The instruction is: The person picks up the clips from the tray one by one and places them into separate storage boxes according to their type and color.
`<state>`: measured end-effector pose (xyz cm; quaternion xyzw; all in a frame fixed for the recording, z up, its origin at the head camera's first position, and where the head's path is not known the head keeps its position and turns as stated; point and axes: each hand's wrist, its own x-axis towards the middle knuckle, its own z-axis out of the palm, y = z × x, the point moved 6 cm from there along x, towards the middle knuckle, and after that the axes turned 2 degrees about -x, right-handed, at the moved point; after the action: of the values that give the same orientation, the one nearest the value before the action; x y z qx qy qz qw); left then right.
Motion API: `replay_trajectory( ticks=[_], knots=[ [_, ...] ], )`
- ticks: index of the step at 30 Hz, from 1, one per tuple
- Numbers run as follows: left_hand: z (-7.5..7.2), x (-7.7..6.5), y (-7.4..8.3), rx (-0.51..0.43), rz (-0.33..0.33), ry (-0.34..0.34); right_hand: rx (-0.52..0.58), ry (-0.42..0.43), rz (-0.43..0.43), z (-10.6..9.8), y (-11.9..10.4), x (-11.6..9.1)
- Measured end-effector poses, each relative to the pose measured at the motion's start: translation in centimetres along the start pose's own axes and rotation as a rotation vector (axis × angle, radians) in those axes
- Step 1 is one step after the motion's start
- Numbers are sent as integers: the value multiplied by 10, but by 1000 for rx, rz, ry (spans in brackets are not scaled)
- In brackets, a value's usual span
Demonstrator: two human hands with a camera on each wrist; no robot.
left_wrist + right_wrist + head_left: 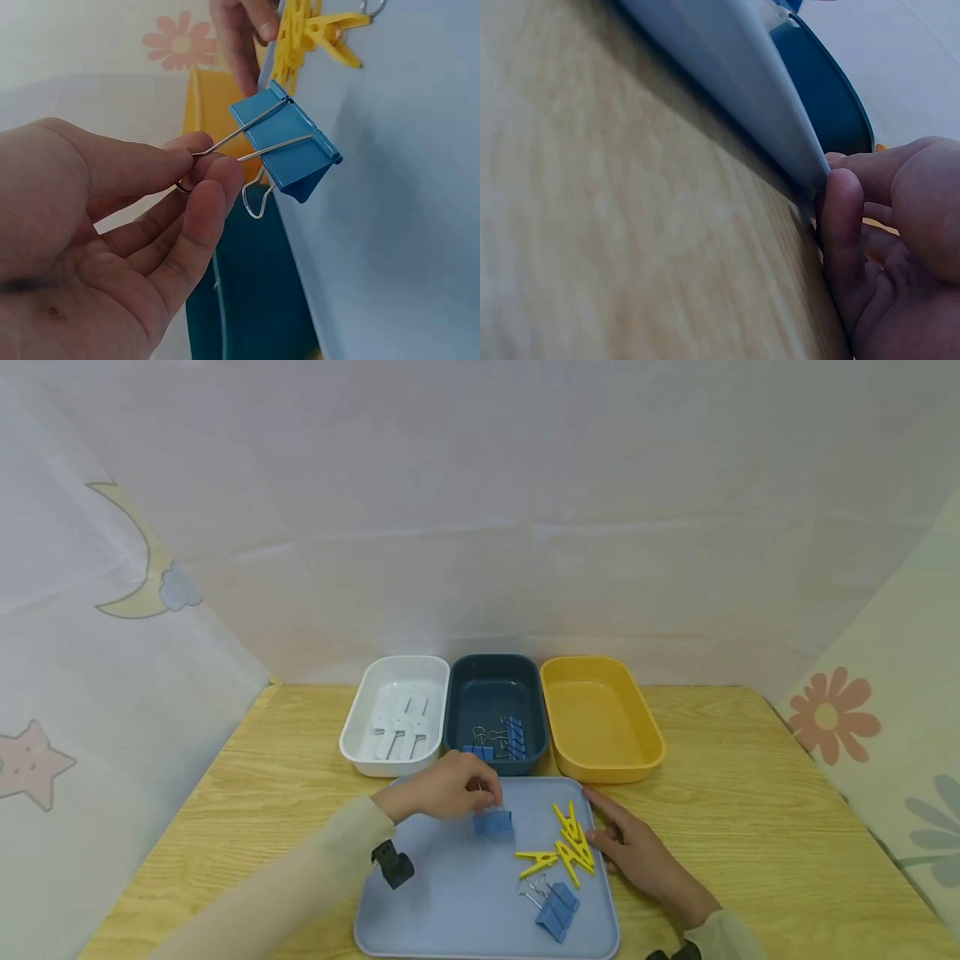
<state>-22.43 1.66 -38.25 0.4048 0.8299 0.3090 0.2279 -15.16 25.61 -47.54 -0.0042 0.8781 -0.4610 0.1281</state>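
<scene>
Over the far part of the pale blue tray (450, 893), my left hand (453, 785) pinches a blue binder clip (492, 822) by a wire handle. In the left wrist view, thumb and fingers of the left hand (142, 195) meet at the wire, and the body of the binder clip (289, 139) points away from the palm. My right hand (637, 852) is at the tray's right edge. The right wrist view shows thumb and fingertips of the right hand (885, 217) pinching the rim of the tray (772, 105). Yellow clothespins (573, 843) lie just inside that edge.
More blue binder clips (557, 912) lie at the tray's near right. Behind the tray stand a white bin (356, 727) with white clips, a dark blue bin (468, 689) with blue binder clips, and a yellow bin (600, 718). All stand on the wooden table (750, 810).
</scene>
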Motion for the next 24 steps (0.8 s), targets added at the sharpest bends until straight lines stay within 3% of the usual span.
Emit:
replay_trajectory(
  ticks=[12, 18, 24],
  knots=[
    [-43, 4, 4, -3, 16, 117, 14, 0, 4, 0, 0, 0],
    [-58, 17, -7, -19, -39, 165, 15, -3, -1, 1, 2, 0],
    [-74, 31, -15, -10, -47, 215, 14, 6, 3, 0, 1, 1]
  ],
)
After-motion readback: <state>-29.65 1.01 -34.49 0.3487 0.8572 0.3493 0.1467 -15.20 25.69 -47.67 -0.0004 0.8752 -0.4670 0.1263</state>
